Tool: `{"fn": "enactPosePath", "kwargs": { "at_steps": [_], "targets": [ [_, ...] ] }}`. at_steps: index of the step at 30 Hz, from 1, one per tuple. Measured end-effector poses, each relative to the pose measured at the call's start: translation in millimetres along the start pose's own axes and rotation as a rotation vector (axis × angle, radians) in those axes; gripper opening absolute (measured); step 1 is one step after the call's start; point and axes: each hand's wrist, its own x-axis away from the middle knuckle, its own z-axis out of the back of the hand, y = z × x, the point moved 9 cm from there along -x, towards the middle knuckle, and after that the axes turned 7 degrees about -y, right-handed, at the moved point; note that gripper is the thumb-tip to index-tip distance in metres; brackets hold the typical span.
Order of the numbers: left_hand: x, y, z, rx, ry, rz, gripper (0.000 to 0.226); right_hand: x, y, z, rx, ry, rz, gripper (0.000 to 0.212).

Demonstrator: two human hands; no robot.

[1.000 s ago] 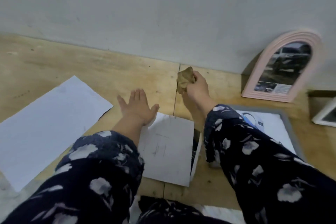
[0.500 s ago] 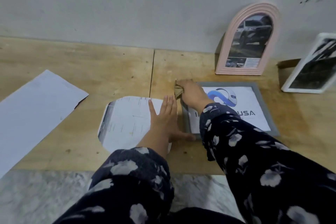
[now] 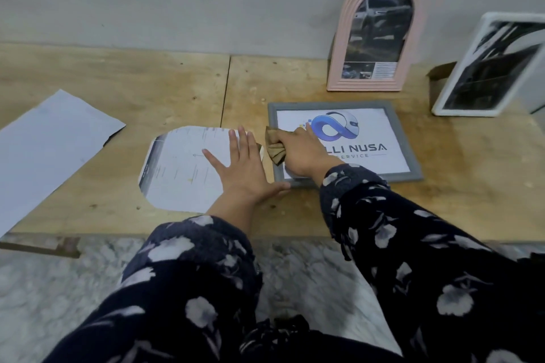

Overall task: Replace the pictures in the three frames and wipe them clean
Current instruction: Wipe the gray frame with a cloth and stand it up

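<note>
Pressing cloth [image 3: 275,148] (right hand [image 3: 298,153]) on gray frame [image 3: 413,168].

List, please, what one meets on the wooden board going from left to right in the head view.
Large white sheet → cut paper with an arched end → left hand pressing flat on it → brown cloth gripped by the right hand → grey frame lying flat → white frame leaning at the far right.
</note>
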Motion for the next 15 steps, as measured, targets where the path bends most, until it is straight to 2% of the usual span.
{"fn": "enactPosePath", "kwargs": {
  "at_steps": [6,10,15],
  "targets": [
    [4,9,3,-0.033,0.025,-0.02,0.125,39,-3,-7,0.032,-0.031,0.042,0.037],
    [10,14,1,-0.039,0.048,-0.032,0.107,51,0,-12,0.017,-0.04,0.062,0.03],
    [16,17,-1,-0.032,0.07,-0.016,0.103,63,6,-15,-0.129,-0.091,0.037,0.027]
  ]
}}
